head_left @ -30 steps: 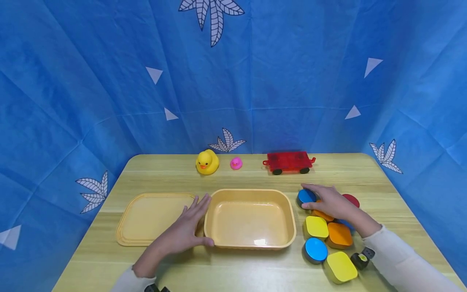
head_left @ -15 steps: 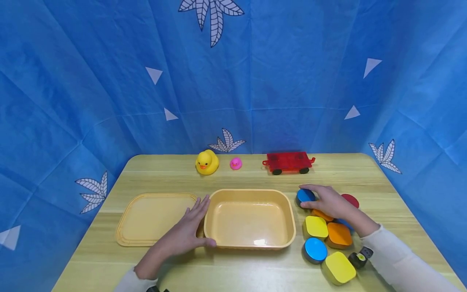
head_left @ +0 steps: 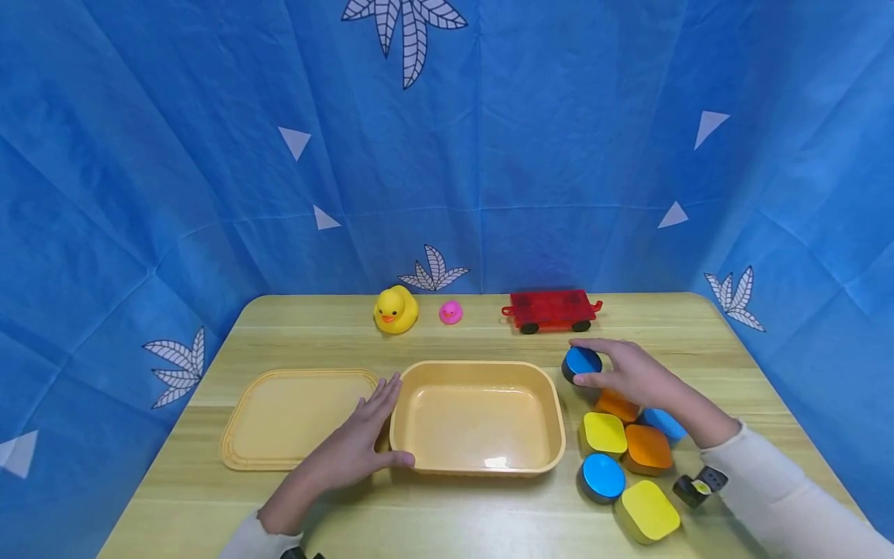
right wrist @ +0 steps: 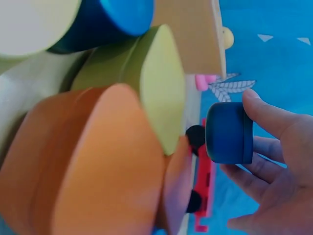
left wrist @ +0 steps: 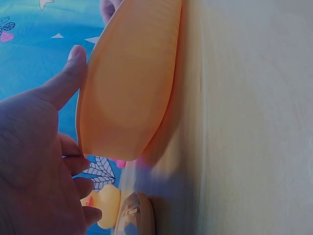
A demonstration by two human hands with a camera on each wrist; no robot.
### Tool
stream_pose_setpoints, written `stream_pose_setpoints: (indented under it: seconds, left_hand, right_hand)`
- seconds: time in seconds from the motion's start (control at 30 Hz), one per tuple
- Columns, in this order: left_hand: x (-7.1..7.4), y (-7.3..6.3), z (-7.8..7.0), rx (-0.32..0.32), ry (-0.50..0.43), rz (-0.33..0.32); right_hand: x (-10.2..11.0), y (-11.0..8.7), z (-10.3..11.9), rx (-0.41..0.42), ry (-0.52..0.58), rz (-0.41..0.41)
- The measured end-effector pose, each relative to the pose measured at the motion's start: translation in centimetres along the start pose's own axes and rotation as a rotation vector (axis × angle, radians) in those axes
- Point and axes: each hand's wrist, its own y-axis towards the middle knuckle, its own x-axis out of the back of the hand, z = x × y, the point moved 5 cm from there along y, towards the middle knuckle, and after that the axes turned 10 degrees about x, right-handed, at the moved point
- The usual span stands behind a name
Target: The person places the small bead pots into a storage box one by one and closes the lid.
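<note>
My right hand (head_left: 634, 374) pinches a round blue block (head_left: 582, 362) between thumb and fingers. In the right wrist view the block (right wrist: 226, 132) hangs clear of the other blocks. My left hand (head_left: 355, 444) rests at the left side of a cream plastic box (head_left: 482, 423), its fingers spread and fairly straight. The left wrist view shows the thumb and a finger of that hand (left wrist: 36, 142) touching the rim of the box (left wrist: 129, 83). Below the right hand lie orange blocks (head_left: 648, 449), yellow blocks (head_left: 604, 433) and blue blocks (head_left: 603, 477).
A flat cream lid (head_left: 300, 415) lies left of the box, partly behind the left forearm. Along the table's back edge stand a yellow duck (head_left: 396, 310), a small pink duck (head_left: 451, 312) and a red wheeled cart (head_left: 552, 311). A blue curtain (head_left: 447, 155) surrounds the table.
My right hand has lifted the round blue block up and slightly away from the pile. A red block seen earlier is now hidden behind the right hand or wrist. The left hand stays put.
</note>
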Motion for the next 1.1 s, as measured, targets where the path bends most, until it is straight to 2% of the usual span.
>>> stream_pose_setpoints:
  seconds: [0.47,0.8,1.1]
  left_hand:
    - [-0.1,0.0,-0.1,-0.002,0.019,0.007]
    - [-0.2,0.0,0.1,0.006,0.007,0.017]
    - [-0.3,0.1,0.2,0.028,0.0,0.034]
  right_hand:
    - [-0.1,1.6,4.2,0.113,0.035,0.019]
    - [-2.0,3.9,6.2,0.156,0.096,0.035]
    - [-3.9,5.6,8.4,0.214,0.1,0.03]
